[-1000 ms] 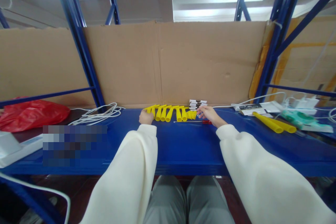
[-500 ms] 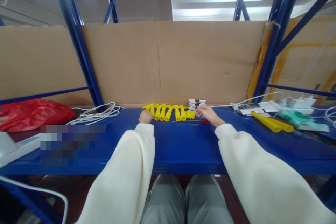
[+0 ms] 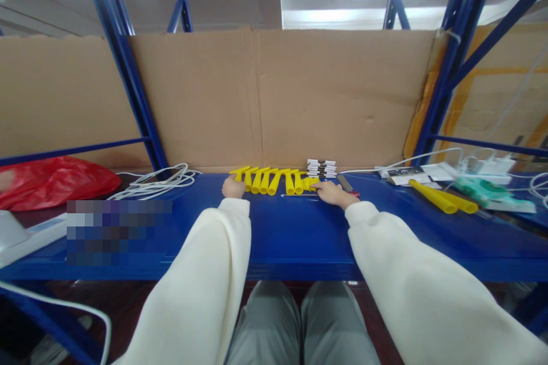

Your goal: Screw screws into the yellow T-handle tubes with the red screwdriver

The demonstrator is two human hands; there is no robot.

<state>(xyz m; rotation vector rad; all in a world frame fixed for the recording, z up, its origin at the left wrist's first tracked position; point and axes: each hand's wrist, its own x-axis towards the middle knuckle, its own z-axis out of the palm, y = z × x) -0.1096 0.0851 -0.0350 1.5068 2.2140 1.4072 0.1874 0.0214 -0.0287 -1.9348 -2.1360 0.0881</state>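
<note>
Several yellow T-shaped plastic pieces with flared tubes [image 3: 273, 183] lie side by side in a row near the cardboard at the back of the blue shelf. My left hand [image 3: 233, 188] is closed at the left end of this row, against the leftmost piece; its fingertips are hidden. At the right end, my right hand [image 3: 333, 194] lies low with its index finger stretched out, touching a group of small yellow pieces [image 3: 309, 183]. A screwdriver's thin metal shaft [image 3: 295, 195] lies in front of the row, and its red handle is partly covered by my right hand.
Small white boxes [image 3: 321, 169] are stacked behind my right hand, beside a dark grey flat item [image 3: 345, 183]. Two yellow cones [image 3: 436, 198] lie farther right by a green item [image 3: 483, 191]. Coiled white cable [image 3: 171, 181] and a red bag [image 3: 60, 182] are at left.
My right hand has moved left and down onto the small yellow pieces, uncovering the dark grey item. My left hand has shifted very slightly left, still at the row's left end.
</note>
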